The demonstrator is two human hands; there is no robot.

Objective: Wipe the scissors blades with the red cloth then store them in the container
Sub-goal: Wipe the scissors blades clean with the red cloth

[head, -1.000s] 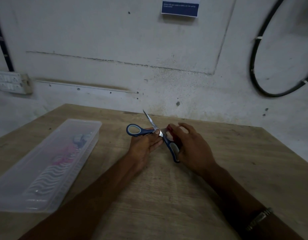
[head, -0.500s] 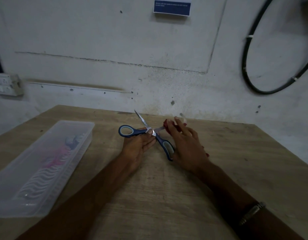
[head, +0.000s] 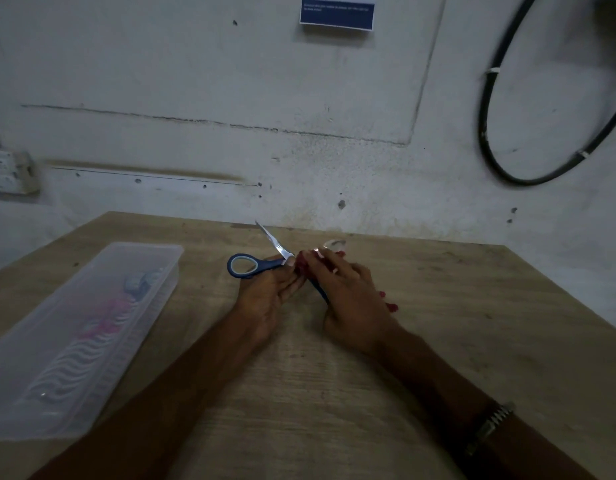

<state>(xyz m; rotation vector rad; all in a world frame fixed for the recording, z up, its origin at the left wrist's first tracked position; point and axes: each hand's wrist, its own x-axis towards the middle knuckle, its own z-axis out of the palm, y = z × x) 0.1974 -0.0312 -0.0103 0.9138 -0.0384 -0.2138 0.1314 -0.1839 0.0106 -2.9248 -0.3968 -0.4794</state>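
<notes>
**Two hands, open scissors, one red cloth**

Both blades of the blue-handled scissors (head: 265, 263) are spread apart above the middle of the wooden table (head: 473, 306). One blade points up toward the wall; the other runs under the red cloth (head: 302, 266). The left hand (head: 265, 299) grips a handle loop, fingers curled round it. The right hand (head: 355, 306) pinches the cloth against the blade. Well to the left sits the clear container (head: 92, 327), lid on.
</notes>
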